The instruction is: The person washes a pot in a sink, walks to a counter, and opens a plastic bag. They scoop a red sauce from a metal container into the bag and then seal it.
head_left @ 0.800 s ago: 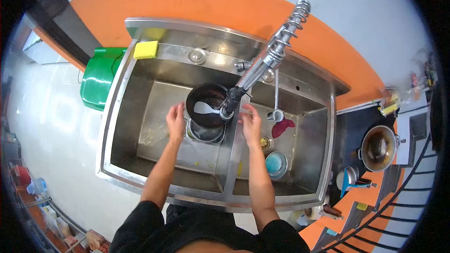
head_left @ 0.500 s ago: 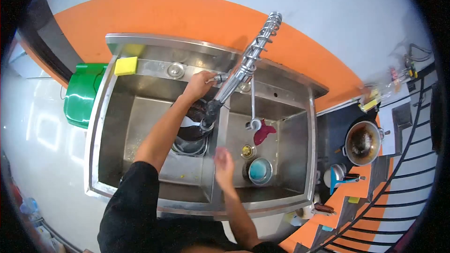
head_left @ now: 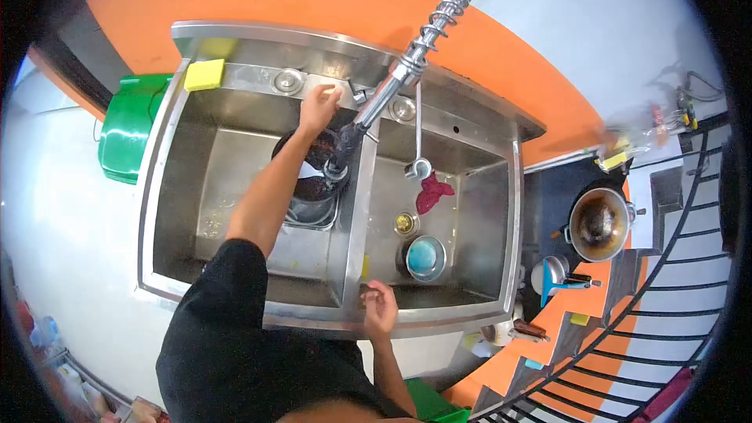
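Note:
My left hand (head_left: 319,110) is over the back ledge of the steel double sink (head_left: 356,254), beside the faucet lever (head_left: 359,95). Its fingers are loosely curled and apart from the lever, with nothing visible in them. Below that forearm, a dark pot (head_left: 312,210) with something white in it stands in the left basin, under the black spray head (head_left: 341,158). At the front rim of the right basin is my right hand (head_left: 380,307), fingers half bent and apart, holding nothing I can see. A metal bowl (head_left: 426,258) with bluish contents sits further into that basin.
A yellow sponge (head_left: 204,75) lies on the sink's back left corner. A dark red cloth (head_left: 433,193) and a drain (head_left: 405,223) are in the right basin. The spring faucet (head_left: 407,66) rises between the basins. A wok (head_left: 598,224) stands to the right.
My left hand has come off the faucet lever. My right hand has drawn back from the divider toward the front rim. The whole view has shifted slightly.

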### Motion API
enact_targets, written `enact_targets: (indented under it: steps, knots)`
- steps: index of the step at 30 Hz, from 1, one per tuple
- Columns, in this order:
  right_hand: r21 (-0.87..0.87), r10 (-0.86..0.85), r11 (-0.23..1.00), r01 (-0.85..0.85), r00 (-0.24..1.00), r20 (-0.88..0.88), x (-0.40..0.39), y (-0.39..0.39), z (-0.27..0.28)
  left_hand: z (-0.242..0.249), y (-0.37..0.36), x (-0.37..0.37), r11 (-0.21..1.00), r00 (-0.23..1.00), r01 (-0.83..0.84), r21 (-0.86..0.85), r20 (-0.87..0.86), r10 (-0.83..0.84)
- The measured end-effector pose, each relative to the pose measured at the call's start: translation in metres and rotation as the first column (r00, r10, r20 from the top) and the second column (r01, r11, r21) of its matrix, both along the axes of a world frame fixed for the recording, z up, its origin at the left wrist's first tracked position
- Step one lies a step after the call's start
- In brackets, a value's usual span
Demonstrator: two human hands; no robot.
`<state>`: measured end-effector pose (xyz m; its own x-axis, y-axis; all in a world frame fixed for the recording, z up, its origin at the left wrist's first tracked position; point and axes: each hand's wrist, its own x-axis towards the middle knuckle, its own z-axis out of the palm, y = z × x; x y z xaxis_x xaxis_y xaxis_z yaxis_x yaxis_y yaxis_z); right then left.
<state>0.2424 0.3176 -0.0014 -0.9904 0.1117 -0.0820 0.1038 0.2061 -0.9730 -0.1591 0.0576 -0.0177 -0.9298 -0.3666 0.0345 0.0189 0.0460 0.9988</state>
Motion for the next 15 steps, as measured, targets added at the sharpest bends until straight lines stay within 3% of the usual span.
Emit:
enact_targets:
  steps: [3,4,5,6,7,9,13,15]
  knots:
    - [-0.128,-0.042,0.991,0.039,0.999,-0.017,-0.003,-0.004,0.002,-0.023,0.005,0.071,0.969,0.970,-0.080,0.233,0.244,0.022]
    - [-0.165,-0.039,0.986,0.038,0.999,-0.001,-0.006,-0.004,-0.001,-0.061,-0.007,0.084,0.914,0.926,0.147,0.378,0.271,-0.261]
    - [-0.199,-0.033,0.979,0.036,0.999,0.017,-0.006,-0.004,-0.002,-0.098,0.008,0.097,0.664,0.923,0.001,0.748,0.254,-0.289]
    - [-0.213,0.004,0.977,-0.005,1.000,-0.009,-0.008,-0.003,-0.005,-0.119,0.009,0.112,0.513,0.884,0.049,0.857,0.202,-0.421]
    - [-0.225,0.014,0.974,-0.018,1.000,-0.021,-0.010,-0.001,-0.004,-0.058,0.017,0.136,0.558,0.810,-0.083,0.826,0.382,-0.445]
    - [-0.094,0.126,0.988,-0.126,0.992,-0.009,-0.012,0.003,0.000,-0.054,0.027,0.145,0.519,0.829,-0.154,0.841,0.396,-0.395]
    - [-0.020,0.193,0.981,-0.194,0.980,-0.058,-0.017,0.016,0.011,-0.058,0.038,0.144,0.559,0.843,-0.169,0.812,0.413,-0.345]
    - [-0.151,0.087,0.985,-0.087,0.996,-0.007,-0.019,0.019,0.007,-0.054,0.044,0.135,0.292,0.927,-0.035,0.956,0.140,-0.348]
